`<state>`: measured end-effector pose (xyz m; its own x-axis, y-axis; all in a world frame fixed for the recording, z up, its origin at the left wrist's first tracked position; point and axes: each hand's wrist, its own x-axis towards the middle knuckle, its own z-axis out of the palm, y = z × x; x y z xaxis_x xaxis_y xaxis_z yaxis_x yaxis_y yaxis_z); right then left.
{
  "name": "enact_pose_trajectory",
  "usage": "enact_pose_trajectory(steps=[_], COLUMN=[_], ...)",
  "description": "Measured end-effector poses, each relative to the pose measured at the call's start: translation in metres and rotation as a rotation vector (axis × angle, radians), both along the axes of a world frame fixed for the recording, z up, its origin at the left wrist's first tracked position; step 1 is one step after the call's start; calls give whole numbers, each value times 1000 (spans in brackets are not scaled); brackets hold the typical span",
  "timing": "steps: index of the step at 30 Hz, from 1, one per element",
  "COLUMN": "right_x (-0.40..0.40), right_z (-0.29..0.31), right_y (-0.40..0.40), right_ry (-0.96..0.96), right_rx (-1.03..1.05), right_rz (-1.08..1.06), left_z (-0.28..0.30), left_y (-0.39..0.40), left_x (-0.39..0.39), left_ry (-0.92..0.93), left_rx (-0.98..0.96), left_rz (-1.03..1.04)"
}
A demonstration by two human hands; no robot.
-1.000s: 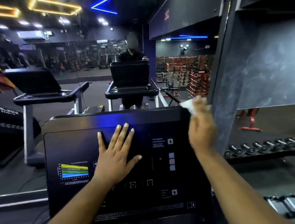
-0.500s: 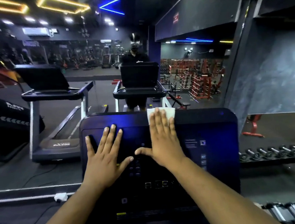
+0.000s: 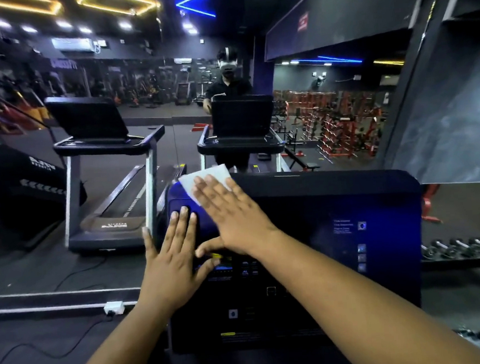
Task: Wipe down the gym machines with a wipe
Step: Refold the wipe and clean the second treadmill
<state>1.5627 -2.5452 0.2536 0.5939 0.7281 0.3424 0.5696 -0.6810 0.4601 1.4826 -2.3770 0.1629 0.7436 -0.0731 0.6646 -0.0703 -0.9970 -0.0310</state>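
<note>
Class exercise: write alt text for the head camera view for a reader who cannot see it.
The right hand presses a white wipe flat on the top left corner of a treadmill console; the left hand rests flat beside it. A mirror wall lies ahead.

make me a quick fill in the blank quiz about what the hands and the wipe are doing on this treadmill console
1. The right hand presses a white ____ flat against the console.
2. The wipe lies at the console's upper ____ corner.
3. The left hand rests on the console with its fingers ____.
4. Both hands lie on the ____ half of the console.

Missing words: wipe; left; straight; left
</note>
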Motion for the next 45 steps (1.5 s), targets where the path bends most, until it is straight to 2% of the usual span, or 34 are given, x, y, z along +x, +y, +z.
enact_pose_trajectory(steps=[6, 12, 15, 19, 22, 24, 28, 30, 32, 37, 39, 41, 45], right_x=[11, 19, 5, -47, -71, -57, -6, 4, -4, -81, -93, -78, -21], right_z=[-1, -2, -22, -109, -156, -144, -69, -49, -63, -185, -204, -188, -103], right_y=[-154, -298, -303, -300, -313, -322, -317, -309, -307, -311, -318, -322, -309], right_ry=[94, 134, 212, 381, 404, 362, 177, 129, 140, 370, 387, 306, 135], right_rx=[273, 496, 498, 485, 430, 396, 446, 457, 470, 421, 389, 382, 497], right_rz=[-214, -524, -512, -503, -493, -466, -462, -473, -469, -482, -436, -386, -355], left_z=[23, 38, 35, 19, 15, 16, 16, 17, 16, 15, 14, 15, 15], left_y=[-68, -129, -150, -175, -177, -178, -178, -179, -178, -178, -179, -179, -179], left_x=[29, 56, 62, 64, 63, 64, 64, 62, 61, 62, 63, 63, 63], left_ry=[-4, -22, -59, -100, -107, -99, -108, -111, -114, -127, -131, -129, -111], left_rx=[111, 217, 269, 281, 289, 300, 300, 293, 289, 270, 275, 272, 263], left_rz=[-134, -149, -172, -194, -170, -162, -159, -168, -169, -187, -181, -183, -182])
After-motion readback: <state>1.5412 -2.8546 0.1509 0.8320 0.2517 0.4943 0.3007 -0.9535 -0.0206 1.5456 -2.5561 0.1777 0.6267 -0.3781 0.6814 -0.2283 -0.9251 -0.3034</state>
